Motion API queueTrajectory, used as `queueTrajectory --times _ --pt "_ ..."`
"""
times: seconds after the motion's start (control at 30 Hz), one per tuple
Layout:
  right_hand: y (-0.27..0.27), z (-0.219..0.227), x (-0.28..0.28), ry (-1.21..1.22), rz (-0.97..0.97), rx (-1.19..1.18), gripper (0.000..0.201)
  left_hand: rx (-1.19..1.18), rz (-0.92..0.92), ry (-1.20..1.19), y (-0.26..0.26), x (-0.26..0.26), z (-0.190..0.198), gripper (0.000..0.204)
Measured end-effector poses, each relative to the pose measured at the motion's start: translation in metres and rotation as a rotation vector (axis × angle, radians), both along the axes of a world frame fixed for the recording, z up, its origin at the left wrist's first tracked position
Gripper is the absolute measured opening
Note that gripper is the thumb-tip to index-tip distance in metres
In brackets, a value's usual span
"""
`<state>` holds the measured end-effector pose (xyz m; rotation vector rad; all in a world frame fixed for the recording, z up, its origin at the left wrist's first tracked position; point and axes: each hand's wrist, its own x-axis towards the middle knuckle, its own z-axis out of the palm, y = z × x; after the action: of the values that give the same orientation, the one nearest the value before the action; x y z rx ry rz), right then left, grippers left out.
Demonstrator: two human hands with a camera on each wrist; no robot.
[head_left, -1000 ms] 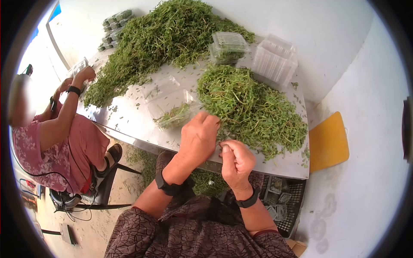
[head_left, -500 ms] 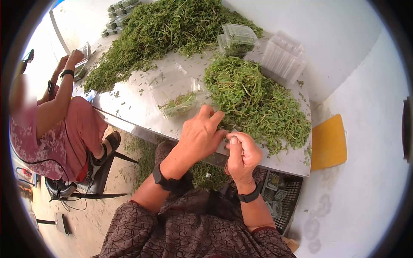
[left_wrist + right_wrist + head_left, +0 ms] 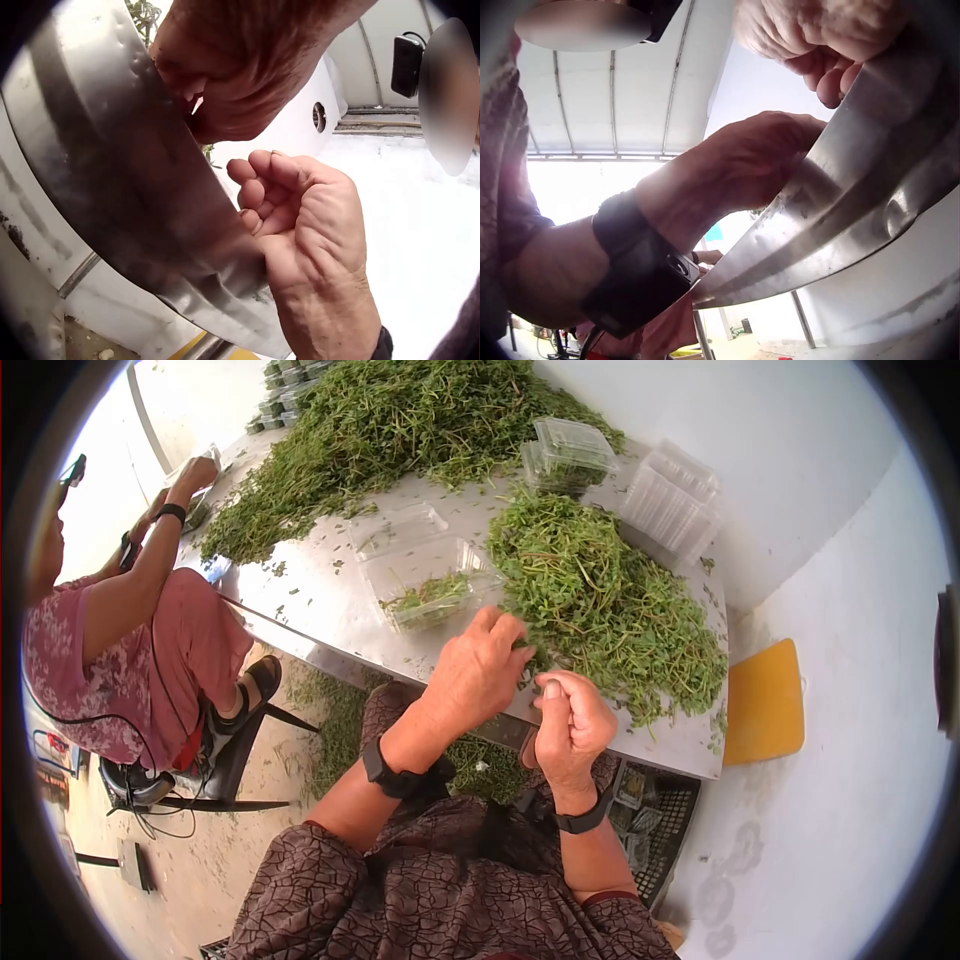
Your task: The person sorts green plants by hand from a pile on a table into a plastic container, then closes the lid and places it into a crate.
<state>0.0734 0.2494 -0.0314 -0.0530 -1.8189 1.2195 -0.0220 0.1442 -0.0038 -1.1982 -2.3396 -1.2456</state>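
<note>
My left hand (image 3: pixel 475 665) hovers at the near edge of a loose heap of green leafy sprigs (image 3: pixel 590 595), its fingers bent and its fingertips close to the sprigs. I cannot tell whether it pinches any. Close by on the right, my right hand (image 3: pixel 575 728) is curled with the thumb against the bent fingers; the left wrist view shows the palm side of this right hand (image 3: pixel 315 217) with nothing visible in it. Left of the heap lies an opened clear plastic clamshell box (image 3: pixel 425 560), a small bunch of sprigs (image 3: pixel 430 598) inside it.
A larger sprig pile (image 3: pixel 410 430) covers the far side of the metal table (image 3: pixel 330 610). Clear boxes (image 3: pixel 672 500) are stacked at the back right, beside a filled box (image 3: pixel 570 455). Another person (image 3: pixel 150 630) sits at left. A black crate (image 3: pixel 665 830) stands below.
The head view has shifted slightly, so the table's contents sit a little farther right. My left hand's fingers spread briefly near the right hand, then drew slightly apart from it. The right hand stays curled.
</note>
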Motion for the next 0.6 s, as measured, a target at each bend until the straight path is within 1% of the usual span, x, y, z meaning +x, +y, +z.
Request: queueTrajectory --times 0.07,0.13,0.27,0.33,0.47,0.5,0.57,0.6 --pt "0.000 0.000 0.000 0.001 -0.002 0.004 0.008 -0.021 0.018 0.006 -0.002 0.005 0.008 0.020" --pt "0.000 0.000 0.000 -0.005 -0.013 0.014 0.008 -0.135 0.014 0.046 -0.005 0.008 0.014 0.025" --pt "0.000 0.003 0.001 -0.014 0.000 0.018 0.009 -0.145 0.029 0.051 -0.007 0.002 0.004 0.028" --pt "-0.001 0.005 0.001 -0.019 -0.003 -0.001 0.008 -0.192 0.016 0.039 -0.005 -0.001 -0.001 0.024" --pt "0.000 0.005 0.002 -0.030 -0.017 0.020 0.008 -0.154 0.001 0.041 -0.004 0.003 -0.004 0.019" --pt "0.000 0.005 0.002 -0.024 -0.009 0.024 0.008 -0.150 0.010 0.046 -0.005 0.004 -0.002 0.019" --pt "0.000 0.004 0.003 -0.048 -0.034 0.045 0.008 -0.040 -0.026 0.035 -0.008 0.007 0.007 0.020" --pt "0.000 0.004 0.003 -0.044 -0.038 0.050 0.009 -0.037 -0.019 0.038 -0.010 0.007 0.013 0.020"
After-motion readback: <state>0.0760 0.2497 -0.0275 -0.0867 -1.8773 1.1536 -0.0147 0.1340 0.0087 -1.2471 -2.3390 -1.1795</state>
